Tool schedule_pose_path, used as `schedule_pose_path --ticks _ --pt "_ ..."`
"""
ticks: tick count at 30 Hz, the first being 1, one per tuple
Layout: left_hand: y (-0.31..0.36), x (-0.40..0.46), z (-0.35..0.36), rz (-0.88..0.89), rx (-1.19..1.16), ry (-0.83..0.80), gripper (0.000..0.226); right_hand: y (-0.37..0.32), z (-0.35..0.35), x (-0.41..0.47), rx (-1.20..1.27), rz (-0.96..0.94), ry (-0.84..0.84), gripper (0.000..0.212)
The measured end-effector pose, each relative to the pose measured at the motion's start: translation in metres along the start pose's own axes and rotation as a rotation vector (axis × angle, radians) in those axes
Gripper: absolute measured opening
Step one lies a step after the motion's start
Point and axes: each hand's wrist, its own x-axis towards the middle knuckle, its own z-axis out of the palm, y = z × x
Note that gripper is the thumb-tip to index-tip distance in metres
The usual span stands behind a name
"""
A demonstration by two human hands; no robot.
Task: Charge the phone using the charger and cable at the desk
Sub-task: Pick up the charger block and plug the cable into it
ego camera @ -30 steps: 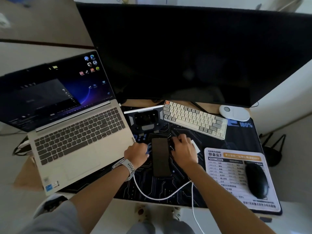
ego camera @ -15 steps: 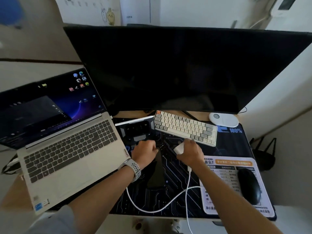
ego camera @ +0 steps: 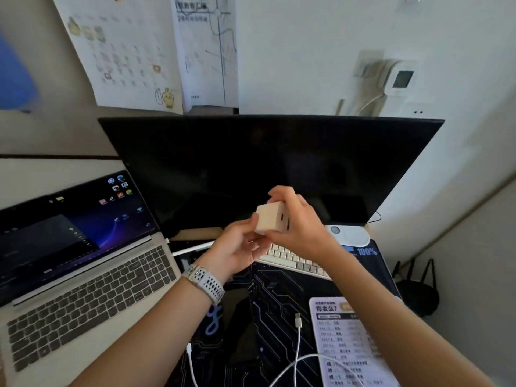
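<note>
A white cube charger [ego camera: 269, 220] is held up in front of the dark monitor, its two ports facing me. My right hand [ego camera: 300, 223] grips it from the right and top. My left hand [ego camera: 237, 251] touches its lower left corner with the fingertips. The white cable [ego camera: 297, 347] lies loose on the black desk mat [ego camera: 279, 297], its USB plug pointing toward the keyboard; its other end [ego camera: 189, 348] rests near my left forearm. The dark phone [ego camera: 239, 325] lies flat on the mat below my left wrist, partly hidden.
An open laptop [ego camera: 92, 277] stands at the left and a large black monitor [ego camera: 265, 163] behind. A white keyboard [ego camera: 293, 261] and a white puck-like device [ego camera: 349, 235] lie under the hands. A printed mouse pad [ego camera: 343, 342] is at the right. A wall socket [ego camera: 371, 65] sits above the monitor.
Both hands left the phone and rose from the mat. My right hand picked up the charger and lifted it; the left joined it. The cable stays on the mat. The view tilted upward.
</note>
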Motion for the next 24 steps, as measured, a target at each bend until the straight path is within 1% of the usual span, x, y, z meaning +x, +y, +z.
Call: schedule_pose_path --ticks 2,4,5,7,13,20,22,24 --pt "0.005 -0.006 0.005 -0.014 -0.102 -0.092 0.024 -0.011 -0.015 0.001 0.148 -0.009 -0.006 0.061" --pt "0.009 -0.01 0.012 -0.013 -0.167 -0.128 0.024 -0.018 -0.024 0.001 0.265 0.009 -0.014 0.058" --pt "0.01 -0.011 0.014 0.001 -0.175 -0.133 0.023 -0.02 -0.025 0.002 0.285 0.007 -0.015 0.057" --pt "0.012 -0.012 0.016 0.037 -0.148 -0.141 0.023 -0.024 -0.024 0.003 0.286 -0.019 -0.019 0.057" --pt "0.017 -0.018 0.013 0.084 -0.02 -0.126 0.037 -0.025 -0.018 0.003 0.296 -0.043 -0.023 0.058" --pt "0.019 -0.019 0.013 0.087 -0.001 -0.116 0.03 -0.026 -0.019 0.004 0.276 -0.068 -0.014 0.058" --pt "0.018 -0.018 0.012 0.066 0.02 -0.111 0.035 -0.023 -0.017 0.003 0.269 -0.07 -0.013 0.058" --pt "0.016 -0.016 0.011 0.024 0.027 -0.124 0.046 -0.018 -0.012 0.001 0.248 -0.063 -0.021 0.058"
